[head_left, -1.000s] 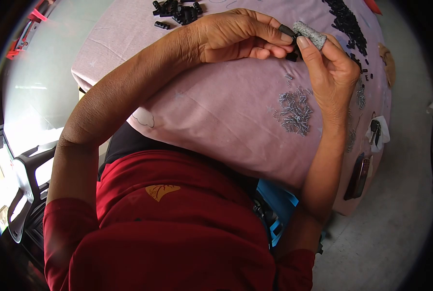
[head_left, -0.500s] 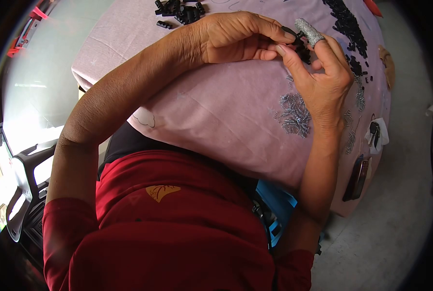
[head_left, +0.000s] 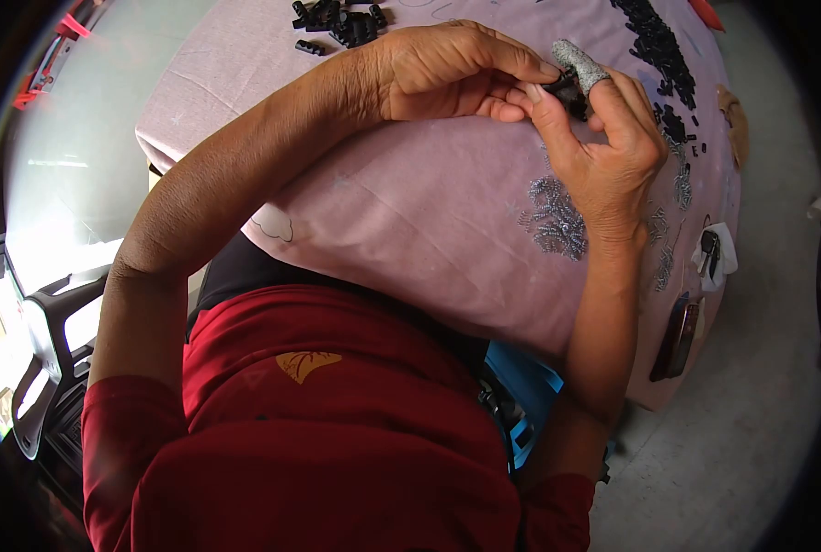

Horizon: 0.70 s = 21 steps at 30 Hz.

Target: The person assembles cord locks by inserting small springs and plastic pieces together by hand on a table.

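My left hand [head_left: 461, 74] is closed, thumb and index finger pinching a small black plastic part [head_left: 563, 83] that looks like a piece of a cord lock. My right hand [head_left: 613, 133] meets it from the other side, its thumb tip and index finger pressing at the same part. A speckled grey cover [head_left: 578, 63] wraps the right index finger. More black pieces show in the curl of the right fingers, partly hidden. Below the hands lies a heap of small metal springs [head_left: 556, 221], close to the right wrist.
A pink cloth covers the table [head_left: 410, 212]. Black cylindrical pieces [head_left: 350, 26] are piled at the upper left, and a long heap of small black parts [head_left: 657, 51] at the upper right. Along the right edge are more springs [head_left: 665, 267], a key on tissue [head_left: 710, 253] and a dark phone-like object [head_left: 675, 339].
The right index finger has bent down and inward over the black part, and the fingertips have drawn closer together. The left hand has barely moved.
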Each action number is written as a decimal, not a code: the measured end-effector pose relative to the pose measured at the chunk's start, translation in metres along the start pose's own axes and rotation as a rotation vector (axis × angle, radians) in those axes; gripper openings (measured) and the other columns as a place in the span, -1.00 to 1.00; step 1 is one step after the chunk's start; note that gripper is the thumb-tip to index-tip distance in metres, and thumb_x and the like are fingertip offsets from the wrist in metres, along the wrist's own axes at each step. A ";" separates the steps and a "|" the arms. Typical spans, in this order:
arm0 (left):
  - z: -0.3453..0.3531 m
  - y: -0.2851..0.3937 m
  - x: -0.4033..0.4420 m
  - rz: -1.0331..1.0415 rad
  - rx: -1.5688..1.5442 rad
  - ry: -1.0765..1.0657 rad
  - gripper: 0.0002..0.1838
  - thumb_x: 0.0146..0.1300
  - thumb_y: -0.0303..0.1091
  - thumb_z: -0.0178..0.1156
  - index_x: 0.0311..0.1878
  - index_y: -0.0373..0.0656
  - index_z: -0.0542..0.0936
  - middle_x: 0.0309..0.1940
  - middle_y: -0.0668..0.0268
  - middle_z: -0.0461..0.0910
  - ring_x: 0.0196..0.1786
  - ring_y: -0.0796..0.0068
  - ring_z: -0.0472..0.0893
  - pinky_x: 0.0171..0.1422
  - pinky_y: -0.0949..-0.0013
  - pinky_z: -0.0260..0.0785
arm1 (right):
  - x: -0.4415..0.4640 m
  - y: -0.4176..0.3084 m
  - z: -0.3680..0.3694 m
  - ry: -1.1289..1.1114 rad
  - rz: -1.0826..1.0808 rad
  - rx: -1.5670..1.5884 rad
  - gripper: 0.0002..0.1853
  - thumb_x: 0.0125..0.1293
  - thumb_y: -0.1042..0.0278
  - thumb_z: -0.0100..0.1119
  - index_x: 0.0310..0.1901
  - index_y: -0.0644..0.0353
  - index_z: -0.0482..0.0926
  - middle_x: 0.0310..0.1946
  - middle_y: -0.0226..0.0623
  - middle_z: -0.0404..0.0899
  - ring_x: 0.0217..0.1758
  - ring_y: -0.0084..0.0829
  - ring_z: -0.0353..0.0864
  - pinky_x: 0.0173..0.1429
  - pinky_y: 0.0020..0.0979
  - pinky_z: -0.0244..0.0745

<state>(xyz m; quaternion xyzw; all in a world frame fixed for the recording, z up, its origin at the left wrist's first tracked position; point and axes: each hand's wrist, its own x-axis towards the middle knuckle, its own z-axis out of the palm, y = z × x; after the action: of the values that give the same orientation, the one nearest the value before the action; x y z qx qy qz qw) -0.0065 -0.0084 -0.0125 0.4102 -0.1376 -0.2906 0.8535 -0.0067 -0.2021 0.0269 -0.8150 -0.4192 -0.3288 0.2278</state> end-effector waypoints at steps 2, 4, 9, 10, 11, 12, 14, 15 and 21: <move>0.001 -0.001 0.000 0.026 0.025 0.009 -0.78 0.38 -0.33 0.18 -0.04 -0.26 0.64 -0.21 0.35 0.64 -0.17 0.61 0.60 -0.01 0.53 0.50 | 0.000 0.000 0.000 0.000 -0.003 -0.001 -0.69 -0.06 0.34 0.51 -0.27 0.25 0.67 -0.36 -0.28 0.64 -0.30 -0.27 0.63 -0.20 -0.34 0.56; 0.002 -0.001 -0.001 0.028 0.017 0.024 -0.78 0.38 -0.33 0.19 -0.04 -0.26 0.64 -0.21 0.35 0.64 -0.16 0.61 0.60 -0.01 0.52 0.50 | 0.001 -0.001 0.000 0.003 0.004 -0.002 -0.69 -0.06 0.33 0.51 -0.27 0.25 0.66 -0.36 -0.28 0.65 -0.29 -0.26 0.63 -0.19 -0.33 0.56; 0.001 -0.003 0.001 0.025 0.008 0.054 -0.78 0.38 -0.33 0.19 -0.05 -0.26 0.64 -0.20 0.37 0.64 -0.14 0.62 0.60 0.02 0.52 0.50 | 0.002 -0.002 0.001 -0.025 0.007 -0.009 -0.70 -0.05 0.33 0.50 -0.29 0.25 0.65 -0.37 -0.28 0.63 -0.31 -0.25 0.63 -0.22 -0.32 0.55; 0.001 -0.003 0.001 0.024 0.010 0.052 -0.78 0.38 -0.32 0.19 -0.05 -0.25 0.64 -0.19 0.37 0.64 -0.13 0.62 0.60 0.03 0.52 0.50 | 0.002 -0.002 0.000 -0.037 0.009 -0.016 -0.71 -0.05 0.33 0.50 -0.29 0.25 0.65 -0.38 -0.28 0.63 -0.31 -0.25 0.62 -0.22 -0.31 0.54; 0.001 -0.003 0.001 0.023 0.012 0.049 -0.78 0.38 -0.32 0.19 -0.05 -0.25 0.64 -0.19 0.37 0.64 -0.13 0.62 0.60 0.04 0.52 0.49 | 0.001 -0.002 0.000 -0.042 0.012 -0.019 -0.71 -0.04 0.33 0.50 -0.30 0.25 0.64 -0.39 -0.28 0.63 -0.31 -0.25 0.62 -0.23 -0.31 0.54; 0.001 -0.004 0.001 0.025 0.024 0.052 -0.77 0.38 -0.32 0.19 -0.04 -0.26 0.64 -0.19 0.36 0.64 -0.12 0.61 0.60 0.04 0.51 0.50 | 0.001 -0.003 0.000 -0.046 0.015 -0.021 -0.72 -0.04 0.33 0.50 -0.31 0.25 0.64 -0.40 -0.28 0.62 -0.32 -0.24 0.62 -0.24 -0.30 0.54; 0.002 -0.003 0.000 0.029 0.049 0.055 -0.76 0.38 -0.31 0.18 -0.03 -0.28 0.62 -0.19 0.34 0.64 -0.11 0.59 0.61 0.05 0.51 0.52 | 0.000 -0.003 -0.001 -0.043 0.012 -0.028 -0.73 -0.03 0.34 0.50 -0.34 0.25 0.63 -0.42 -0.28 0.62 -0.33 -0.24 0.62 -0.25 -0.30 0.54; 0.001 -0.002 0.001 0.012 0.018 0.046 -0.75 0.39 -0.31 0.18 -0.02 -0.29 0.62 -0.18 0.32 0.64 -0.11 0.57 0.61 0.05 0.50 0.53 | 0.000 -0.002 -0.001 -0.035 0.004 -0.031 -0.74 -0.03 0.34 0.49 -0.35 0.25 0.62 -0.43 -0.28 0.62 -0.34 -0.25 0.62 -0.26 -0.30 0.53; 0.003 0.000 -0.002 -0.019 0.018 0.043 -0.72 0.39 -0.33 0.17 0.03 -0.35 0.58 -0.16 0.24 0.64 -0.09 0.50 0.64 0.05 0.46 0.58 | 0.001 0.000 -0.002 -0.014 -0.049 -0.039 -0.77 -0.01 0.36 0.48 -0.37 0.24 0.61 -0.45 -0.28 0.62 -0.39 -0.25 0.61 -0.29 -0.32 0.53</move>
<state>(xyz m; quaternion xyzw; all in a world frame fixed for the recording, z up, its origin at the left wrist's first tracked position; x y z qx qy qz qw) -0.0095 -0.0086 -0.0102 0.4254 -0.1179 -0.2885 0.8496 -0.0069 -0.2033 0.0287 -0.8109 -0.4343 -0.3369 0.2009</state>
